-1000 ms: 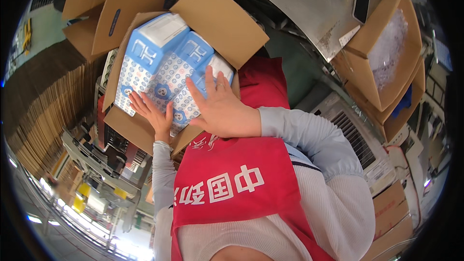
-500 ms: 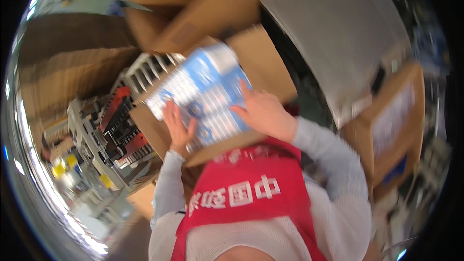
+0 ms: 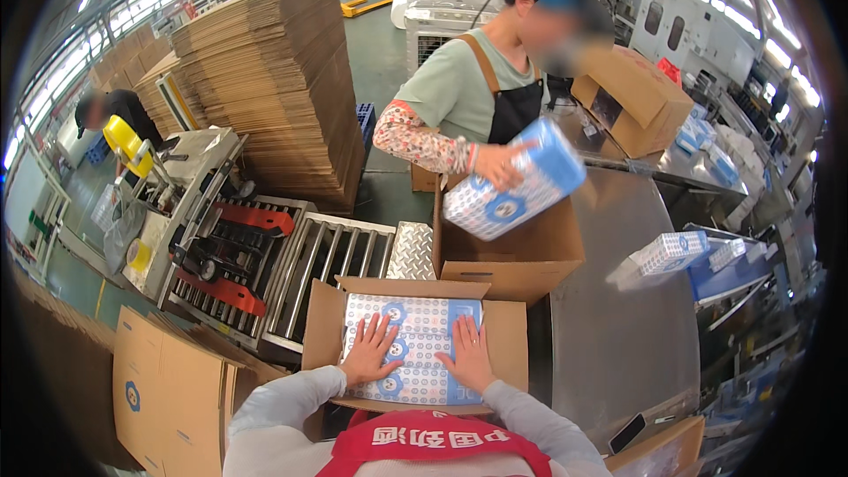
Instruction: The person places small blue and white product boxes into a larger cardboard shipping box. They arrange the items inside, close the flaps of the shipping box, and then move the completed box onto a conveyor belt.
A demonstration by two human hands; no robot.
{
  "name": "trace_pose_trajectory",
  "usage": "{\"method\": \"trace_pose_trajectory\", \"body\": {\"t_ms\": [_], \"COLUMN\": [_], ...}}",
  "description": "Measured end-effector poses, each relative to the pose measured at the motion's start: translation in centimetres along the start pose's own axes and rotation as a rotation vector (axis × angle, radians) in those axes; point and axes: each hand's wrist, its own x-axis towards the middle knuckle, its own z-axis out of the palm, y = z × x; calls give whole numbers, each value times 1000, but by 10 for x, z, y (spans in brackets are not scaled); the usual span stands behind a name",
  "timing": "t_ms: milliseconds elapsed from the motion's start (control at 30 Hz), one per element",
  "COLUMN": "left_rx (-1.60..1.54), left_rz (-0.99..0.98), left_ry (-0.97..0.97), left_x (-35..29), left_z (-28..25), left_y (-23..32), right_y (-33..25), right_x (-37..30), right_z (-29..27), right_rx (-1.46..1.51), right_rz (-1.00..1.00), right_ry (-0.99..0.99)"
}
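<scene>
An open cardboard carton (image 3: 506,344) stands in front of me with its flaps turned out. Blue-and-white patterned wrapped packs (image 3: 424,359) fill it up to about the rim; what they contain is hidden. My left hand (image 3: 369,353) lies flat on the packs toward the left side, fingers spread. Toward the right, my right hand (image 3: 468,357) rests on their blue end band, also flat with fingers apart. Neither hand grips anything.
Across from me a co-worker holds a similar pack (image 3: 521,190) over another open carton (image 3: 512,276). A roller conveyor (image 3: 327,256) with red parts lies left. Stacked flat cardboard (image 3: 265,79) rises behind it. A metal table (image 3: 618,300) runs along the right, a phone (image 3: 627,433) near its front.
My view has swung up and levelled, bringing the co-worker into sight. Both hands remain on the packs, which now lie lower and flatter in the carton.
</scene>
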Motion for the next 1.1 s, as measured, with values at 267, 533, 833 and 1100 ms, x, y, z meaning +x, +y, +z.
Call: {"method": "trace_pose_trajectory", "body": {"t_ms": [267,533,833,1100], "left_rx": [23,-40,-376,-873], "left_rz": [32,-112,-396,-48], "left_ry": [23,308,-334,-843], "left_x": [-6,-18,-41,-2], "left_z": [6,-103,-85,-41], "left_y": [-9,-4,-4,2], "right_y": [-4,24,89,-15], "right_x": [-1,-29,-65,26], "right_z": [19,-25,-71,2], "right_rx": [-29,238,1232,146], "right_rz": [17,-66,591,172], "right_ry": [-53,42,71,-630]}}
